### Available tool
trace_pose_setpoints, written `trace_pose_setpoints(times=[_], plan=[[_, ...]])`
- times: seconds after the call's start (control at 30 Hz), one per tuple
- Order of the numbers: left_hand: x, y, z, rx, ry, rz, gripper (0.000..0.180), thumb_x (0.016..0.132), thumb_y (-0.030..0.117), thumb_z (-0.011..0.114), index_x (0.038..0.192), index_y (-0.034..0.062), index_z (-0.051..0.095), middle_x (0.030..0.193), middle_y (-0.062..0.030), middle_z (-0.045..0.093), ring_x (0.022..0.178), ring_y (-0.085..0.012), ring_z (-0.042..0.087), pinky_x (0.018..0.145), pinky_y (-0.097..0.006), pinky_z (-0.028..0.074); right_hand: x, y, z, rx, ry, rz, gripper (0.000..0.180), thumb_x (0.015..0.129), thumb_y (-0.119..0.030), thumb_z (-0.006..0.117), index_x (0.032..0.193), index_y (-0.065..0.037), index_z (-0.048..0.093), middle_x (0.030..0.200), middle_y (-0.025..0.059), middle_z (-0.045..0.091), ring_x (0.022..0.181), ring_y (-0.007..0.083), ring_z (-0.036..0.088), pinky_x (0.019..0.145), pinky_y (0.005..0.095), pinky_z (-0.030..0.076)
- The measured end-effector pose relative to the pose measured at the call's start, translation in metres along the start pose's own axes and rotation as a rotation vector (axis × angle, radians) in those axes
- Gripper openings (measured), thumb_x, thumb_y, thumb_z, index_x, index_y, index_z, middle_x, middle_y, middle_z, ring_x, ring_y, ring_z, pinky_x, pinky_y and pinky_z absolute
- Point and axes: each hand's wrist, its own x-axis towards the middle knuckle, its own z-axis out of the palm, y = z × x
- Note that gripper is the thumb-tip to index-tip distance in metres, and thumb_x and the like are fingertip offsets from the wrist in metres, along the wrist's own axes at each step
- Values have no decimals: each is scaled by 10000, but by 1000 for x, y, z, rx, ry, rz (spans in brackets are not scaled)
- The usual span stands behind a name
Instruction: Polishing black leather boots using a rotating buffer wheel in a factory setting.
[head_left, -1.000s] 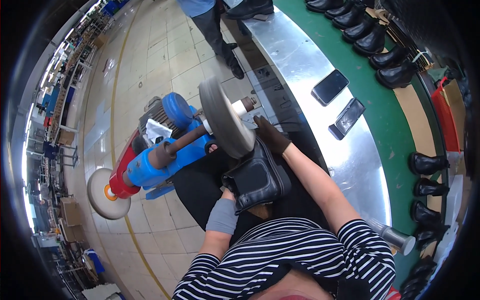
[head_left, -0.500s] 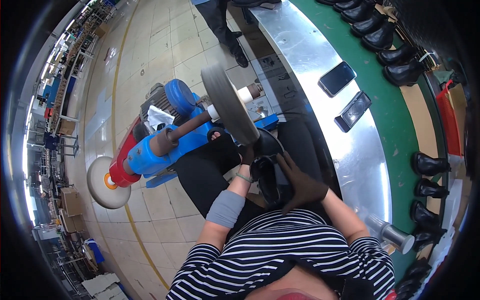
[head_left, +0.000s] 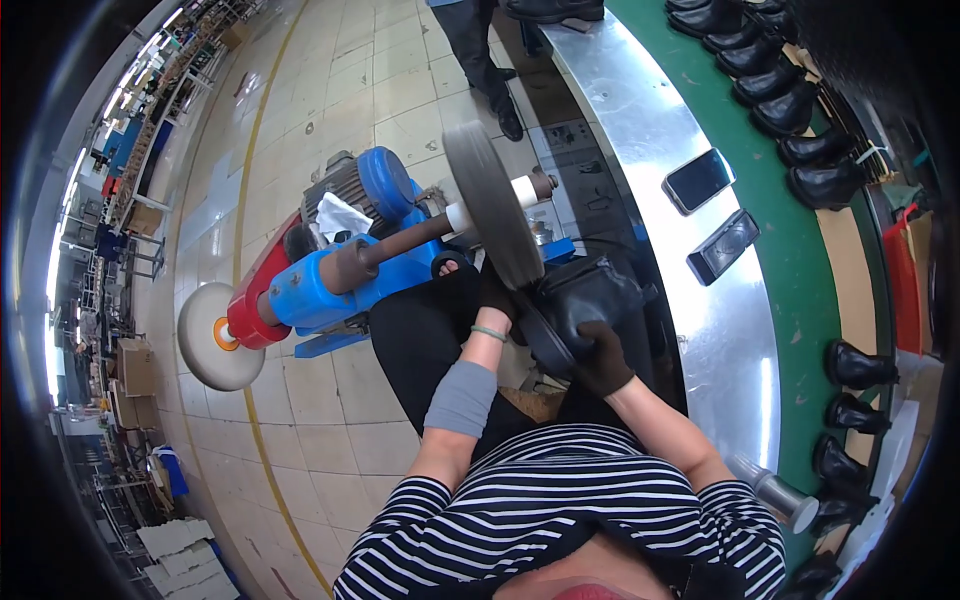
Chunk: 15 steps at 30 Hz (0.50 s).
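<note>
Desk [head_left: 715, 340] to my right: long, bare metal, two phones lying on it. Machine [head_left: 325, 285] ahead and to my left, blue and red. Its near wheel [head_left: 492, 205] looked blurred along the rim, so I took it to be spinning.

Boot [head_left: 600, 300]: black, held tilted over my lap, just below the wheel's lower edge; whether the two touched, I could not tell. Upper smooth and glossy, creased in places; I judged it soft leather that would give under a squeeze and slide a little against a glove. Sole [head_left: 547, 345] thick and dark, turned toward my left; likely stiff, and most of the weight. Moderate load overall, I reckoned, not fragile, though the shine would probably mark easily.

Right hand [head_left: 604, 362], in a dark glove: fingers curled on the boot's near end, by the sole edge. Left hand [head_left: 496, 291], gloved too, reached the far end by the wheel; its fingers were hidden, so grip unknown.

Best hold, in my view: the firm sole edge at both ends, fingertips well clear of the rim. The soft shaft would likely fold.
</note>
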Motion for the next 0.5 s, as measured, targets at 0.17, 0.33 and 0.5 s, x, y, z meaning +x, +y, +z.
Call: trace_pose_setpoints(times=[0.17,0.33,0.5], plan=[[-43,12,3,426,-100,354,331,959,196,496,1215,-7,550,1178,-145,604,1110,-275,573,1011,-407,420,-74,-23,29,-818,82,-37,671,805,-261,699,1390,-53,445,1314,156,522,1123,300,552,1009,368,430],[-54,18,3,515,-117,332,336,943,185,507,1214,-10,542,1168,-151,600,1117,-285,567,1028,-427,403,-80,-69,100,-2042,-208,-434,993,660,-441,784,1492,-126,343,1387,310,371,1095,430,534,973,469,413],[-43,12,-15,360,99,203,334,944,194,503,1206,-9,546,1161,-151,610,1112,-283,579,1025,-421,413,-21,-72,133,-2329,-440,-177,1074,541,-358,796,1498,-175,345,1320,317,403,1093,477,529,952,539,402]])
